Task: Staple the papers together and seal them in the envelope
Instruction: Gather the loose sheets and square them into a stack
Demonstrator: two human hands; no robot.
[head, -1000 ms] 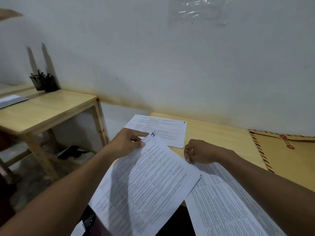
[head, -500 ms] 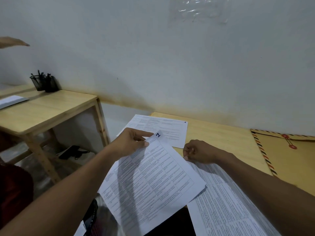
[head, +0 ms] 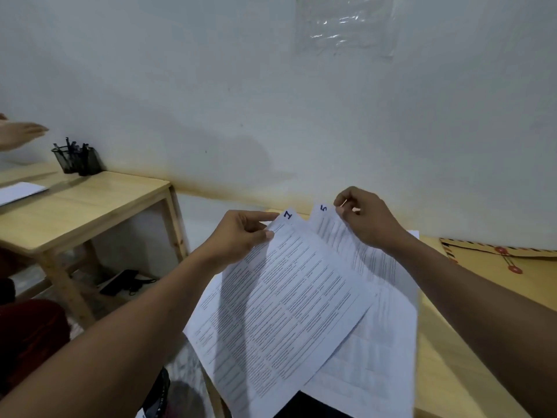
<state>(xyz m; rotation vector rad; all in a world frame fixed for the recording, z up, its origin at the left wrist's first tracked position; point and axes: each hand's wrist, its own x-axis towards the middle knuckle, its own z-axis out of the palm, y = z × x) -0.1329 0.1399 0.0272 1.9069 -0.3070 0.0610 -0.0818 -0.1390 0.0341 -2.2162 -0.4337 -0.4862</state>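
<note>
Over at the far left, another person's hand (head: 21, 134) reaches in above a second wooden surface (head: 90, 203), where a black pen holder (head: 77, 159) stands against the wall and a white sheet (head: 21, 191) lies near that edge. Between that surface and the one the work is on, a gap of floor stays free, with a dark object (head: 126, 282) lying low beneath the left-hand legs.

Next comes the left hand (head: 241, 236), raised off the surface, its fingers (head: 259, 220) pinched shut on the top left corner of the sheet marked "1" (head: 286, 297). That sheet hangs tilted, its lower edge running out past the near edge of the surface toward the person's lap. Just right of those fingers, the sheet marked "5" (head: 373, 260) lies behind and under the first one, overlapping it, with more printed pages (head: 376, 357) beneath.

The right hand (head: 367, 220) is closed on the top corner of sheet "5", thumb and fingers clenched on the paper's edge. Right of it, bare wooden surface (head: 446, 357) runs on open, and well apart from both hands the brown envelope (head: 497, 260) lies flat against the wall, its string-and-button flap facing up.
</note>
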